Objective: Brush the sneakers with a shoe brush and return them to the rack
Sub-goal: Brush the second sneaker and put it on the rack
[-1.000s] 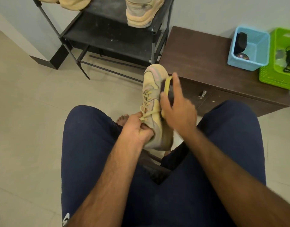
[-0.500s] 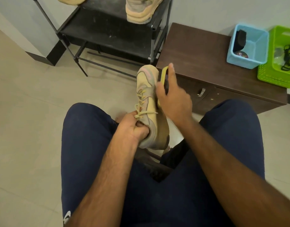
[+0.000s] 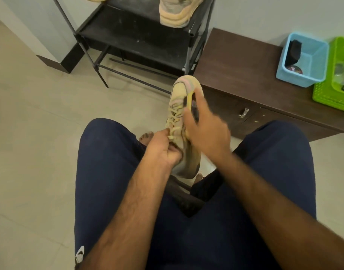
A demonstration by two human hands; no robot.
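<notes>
In half a second my right hand (image 3: 206, 131) has drawn the shoe brush (image 3: 190, 101) back from the toe cap toward the laces, one stroke down the sneaker (image 3: 178, 98). The left hand (image 3: 161, 147) has hardly shifted.

Nearest the camera, I sit in dark blue shorts (image 3: 108, 172), both forearms reaching forward between the knees. The left hand is clamped on the sneaker's collar beside the lowest laces, fingers curled in. It holds the shoe up off the floor with the toe pointing away from me. The right hand is wrapped round the yellow-backed brush, forefinger laid along its back, bristles against the right flank of the upper. That hand is motion-blurred, so I cannot tell the finer grip. The two hands sit close together with the shoe between them.

By my reading the job is in mid-course: this shoe is under the brush and not yet returned. Beyond it, a second sneaker (image 3: 177, 12) stands on the black rack (image 3: 140, 36); whether it has been brushed I cannot tell. Right of the rack, a brown cabinet (image 3: 245, 61) carries a blue basket (image 3: 295, 79) and a green basket (image 3: 330, 96) at the frame edge.
</notes>
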